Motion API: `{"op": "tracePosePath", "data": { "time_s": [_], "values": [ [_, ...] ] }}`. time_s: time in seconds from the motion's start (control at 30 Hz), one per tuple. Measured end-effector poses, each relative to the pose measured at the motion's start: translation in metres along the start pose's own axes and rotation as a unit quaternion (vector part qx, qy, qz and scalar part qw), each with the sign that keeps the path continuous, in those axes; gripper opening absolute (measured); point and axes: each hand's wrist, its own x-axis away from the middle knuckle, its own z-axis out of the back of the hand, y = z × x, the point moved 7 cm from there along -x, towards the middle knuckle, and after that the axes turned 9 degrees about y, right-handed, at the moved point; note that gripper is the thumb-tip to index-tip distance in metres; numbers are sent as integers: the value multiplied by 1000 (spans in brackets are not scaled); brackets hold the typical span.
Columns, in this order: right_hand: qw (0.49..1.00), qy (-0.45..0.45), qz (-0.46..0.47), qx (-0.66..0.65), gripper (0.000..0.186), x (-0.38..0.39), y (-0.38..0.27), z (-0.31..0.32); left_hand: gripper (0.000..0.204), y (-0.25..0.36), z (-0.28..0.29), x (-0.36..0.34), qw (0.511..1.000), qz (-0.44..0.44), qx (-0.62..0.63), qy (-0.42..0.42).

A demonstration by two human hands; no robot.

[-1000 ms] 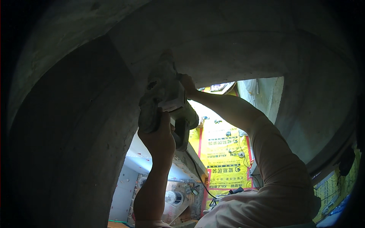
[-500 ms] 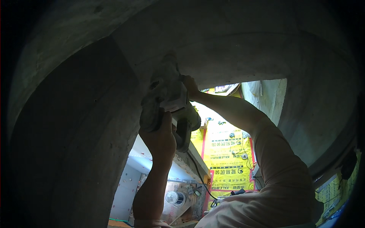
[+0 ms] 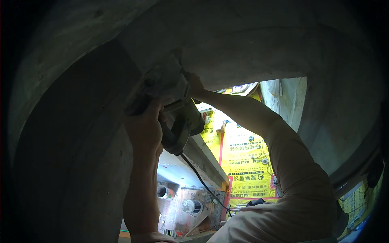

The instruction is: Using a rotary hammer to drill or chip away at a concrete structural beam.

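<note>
Overhead in deep shadow, a corded power tool (image 3: pixel 166 89) is held up against grey concrete. Its bulky body and round motor housing (image 3: pixel 195 121) show, but the dim light hides its exact kind and its working end. My left hand (image 3: pixel 146 121) is closed around the tool's rear left part. At the front right side, my right hand (image 3: pixel 195 85) grips the body, its fingers partly hidden. A black cable (image 3: pixel 198 174) runs from the tool's lower end down toward my clothing.
A concrete wall (image 3: pixel 73 133) rises at the left, joining concrete above. Through an opening below appear yellow printed floor sheeting (image 3: pixel 243 158), a concrete ledge (image 3: pixel 206 158), and a pale lower area with an orange-and-white bucket (image 3: pixel 165 192) and a round clear-topped container (image 3: pixel 192 207).
The tool has shifted left and slightly up, with its rear end swung left. Both hands moved with it, the left one farther. The bucket below has come into view.
</note>
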Motion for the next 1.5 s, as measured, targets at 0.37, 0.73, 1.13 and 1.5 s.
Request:
{"op": "tracePosePath", "data": {
  "time_s": [0.37,0.73,1.13,1.5],
  "values": [
    [995,72,61,45,48,-1,3,8,10,0,-8,-1,999,-6,-33,3],
    [999,19,36,15,48,-3,2,-5,17,10,-14,-1,997,-31,-66,-17],
    [1000,14,6,24,47,-3,5,-4,4,5,-12,-13,997,-3,-65,-31],
    [1000,1,21,-17,47,-13,11,-14,8,1,-12,-23,997,2,-65,-39]
  ]
}}
